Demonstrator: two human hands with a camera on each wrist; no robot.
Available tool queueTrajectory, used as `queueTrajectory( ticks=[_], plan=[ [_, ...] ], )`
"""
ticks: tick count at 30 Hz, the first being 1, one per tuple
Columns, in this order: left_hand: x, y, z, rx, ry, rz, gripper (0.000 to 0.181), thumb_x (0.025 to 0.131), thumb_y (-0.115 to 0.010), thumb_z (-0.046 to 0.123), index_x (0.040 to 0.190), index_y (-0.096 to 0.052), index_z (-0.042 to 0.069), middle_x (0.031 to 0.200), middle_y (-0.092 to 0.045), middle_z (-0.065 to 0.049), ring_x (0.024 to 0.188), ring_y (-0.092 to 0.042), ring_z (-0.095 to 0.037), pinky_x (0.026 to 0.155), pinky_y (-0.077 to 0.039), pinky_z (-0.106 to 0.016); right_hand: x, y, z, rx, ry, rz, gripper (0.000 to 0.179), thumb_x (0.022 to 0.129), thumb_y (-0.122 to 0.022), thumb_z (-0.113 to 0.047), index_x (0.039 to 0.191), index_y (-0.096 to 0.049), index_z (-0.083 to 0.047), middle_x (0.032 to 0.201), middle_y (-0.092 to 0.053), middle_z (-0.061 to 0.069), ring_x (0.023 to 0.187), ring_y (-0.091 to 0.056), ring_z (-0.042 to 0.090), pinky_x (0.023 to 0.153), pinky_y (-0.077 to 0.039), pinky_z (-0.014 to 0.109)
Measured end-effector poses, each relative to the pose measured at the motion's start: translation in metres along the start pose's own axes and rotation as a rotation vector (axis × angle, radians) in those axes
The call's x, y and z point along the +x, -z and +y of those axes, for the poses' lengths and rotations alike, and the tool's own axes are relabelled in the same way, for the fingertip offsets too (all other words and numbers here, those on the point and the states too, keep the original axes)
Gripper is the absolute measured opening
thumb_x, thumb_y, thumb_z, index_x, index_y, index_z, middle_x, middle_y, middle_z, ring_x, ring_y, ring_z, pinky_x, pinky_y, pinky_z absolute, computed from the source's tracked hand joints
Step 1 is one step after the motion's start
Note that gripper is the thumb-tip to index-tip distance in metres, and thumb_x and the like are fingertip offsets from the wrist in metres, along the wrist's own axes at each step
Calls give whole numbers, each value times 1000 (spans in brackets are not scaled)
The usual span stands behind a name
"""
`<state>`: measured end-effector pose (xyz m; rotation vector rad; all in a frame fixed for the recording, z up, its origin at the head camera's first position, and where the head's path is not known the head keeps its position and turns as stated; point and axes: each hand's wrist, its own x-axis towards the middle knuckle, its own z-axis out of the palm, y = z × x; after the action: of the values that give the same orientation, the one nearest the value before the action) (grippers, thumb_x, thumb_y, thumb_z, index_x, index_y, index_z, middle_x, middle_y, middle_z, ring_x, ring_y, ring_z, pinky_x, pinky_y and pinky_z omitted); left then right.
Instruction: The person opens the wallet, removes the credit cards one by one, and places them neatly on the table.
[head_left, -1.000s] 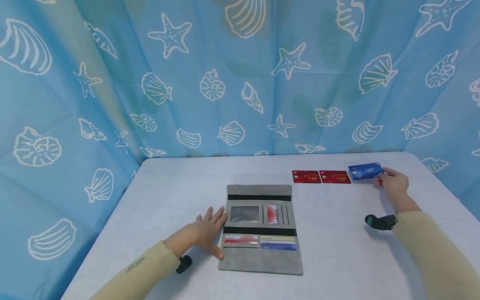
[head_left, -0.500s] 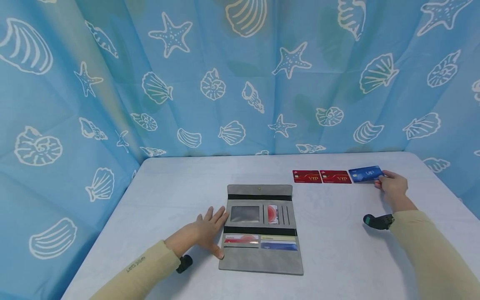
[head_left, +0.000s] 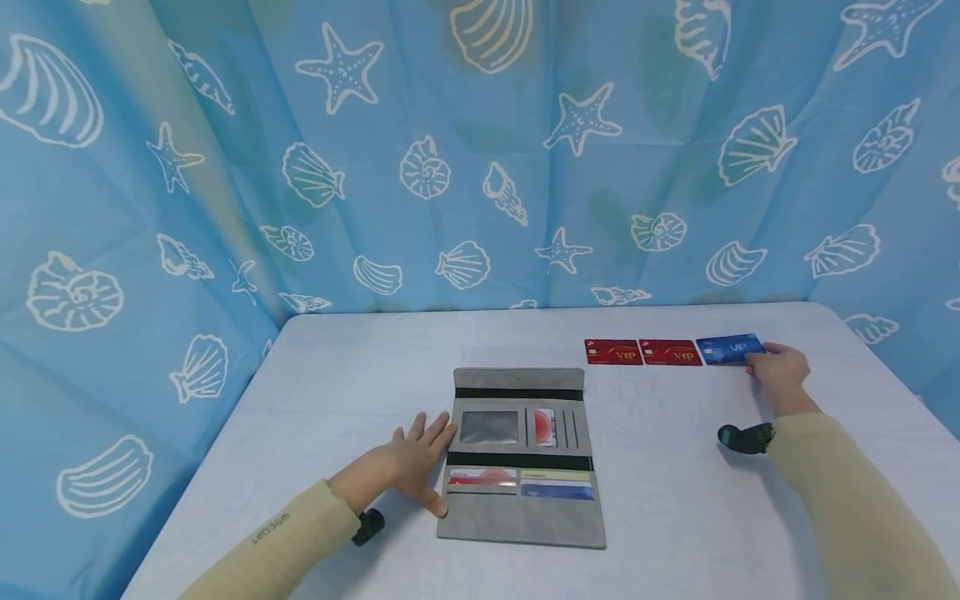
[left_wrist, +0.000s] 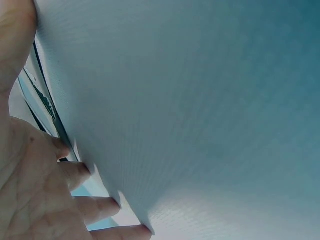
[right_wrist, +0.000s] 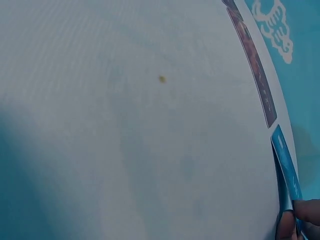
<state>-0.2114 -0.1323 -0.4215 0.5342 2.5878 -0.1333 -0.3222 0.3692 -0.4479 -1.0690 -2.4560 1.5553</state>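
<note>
My right hand (head_left: pixel 780 374) pinches the right end of a blue VIP card (head_left: pixel 723 349) at the back right of the table. In the right wrist view, a thumb and a finger grip this blue card (right_wrist: pixel 287 162), and its near edge looks slightly raised off the cloth. To its left, two red VIP cards (head_left: pixel 613 352) lie side by side in a row. My left hand (head_left: pixel 408 463) rests with spread, straight fingers against the left edge of an unfolded grey wallet (head_left: pixel 525 523). Several cards sit in the wallet's slots, among them a red-and-white card (head_left: pixel 544 427).
A white cloth covers the table (head_left: pixel 660 500). Behind it hangs a blue curtain (head_left: pixel 480 150) printed with shells and starfish. A black wrist camera (head_left: pixel 744 438) juts from the right sleeve, another black camera (head_left: pixel 368 527) from the left.
The blue card has come down a little and lies more level beside the red cards. My right hand and forearm have shifted slightly left; the left hand has stayed still.
</note>
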Motion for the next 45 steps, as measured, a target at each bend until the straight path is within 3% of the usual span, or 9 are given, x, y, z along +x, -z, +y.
queueTrajectory(
  ticks=[3, 6, 20, 29, 37, 45],
  plan=[
    [0, 0, 0, -1, 1, -4, 116, 60, -72, 62, 146, -12, 12, 154, -5, -6, 139, -5, -37, 107, -18, -57, -2, -4, -1, -91, 27, 25, 54, 95, -42, -15, 142, -23, 4, 144, -25, 28, 125, -39, 35, 98, -40, 39],
    [0, 0, 0, -2, -3, -5, 116, 60, -72, 62, 146, -12, 12, 154, -5, -6, 139, -4, -37, 107, -17, -57, -6, -6, -3, -147, 43, 30, 56, 95, -43, -17, 140, -21, 8, 144, -22, 30, 131, -26, 42, 106, -27, 47],
    [2, -1, -1, -2, -4, 1, 116, 60, -72, 62, 147, -12, 13, 154, -5, -6, 139, -5, -37, 107, -18, -57, -17, -15, -12, -356, 85, 45, 63, 93, -47, -22, 132, -22, 20, 132, -26, 37, 118, -30, 45, 102, -30, 50],
    [0, 0, 0, -2, 4, 3, 116, 60, -72, 61, 146, -13, 13, 154, -6, -6, 139, -5, -37, 107, -18, -57, -17, -18, -15, -416, 64, 53, 65, 92, -47, -23, 132, -22, 20, 131, -25, 38, 118, -30, 46, 100, -32, 49],
    [0, 0, 0, 1, 3, 8, 116, 60, -72, 62, 146, -12, 13, 154, -5, -6, 139, -5, -37, 107, -18, -57, -18, -17, -14, -535, 103, 29, 63, 92, -45, -26, 127, -25, 23, 124, -27, 38, 110, -30, 45, 93, -36, 48],
    [2, -2, -1, -3, -5, 12, 117, 59, -72, 62, 146, -12, 13, 154, -5, -7, 139, -5, -37, 107, -18, -57, -18, -14, -8, -536, 131, -1, 67, 93, -45, -29, 127, -22, 23, 119, -26, 37, 107, -29, 46, 90, -38, 50]
  ],
)
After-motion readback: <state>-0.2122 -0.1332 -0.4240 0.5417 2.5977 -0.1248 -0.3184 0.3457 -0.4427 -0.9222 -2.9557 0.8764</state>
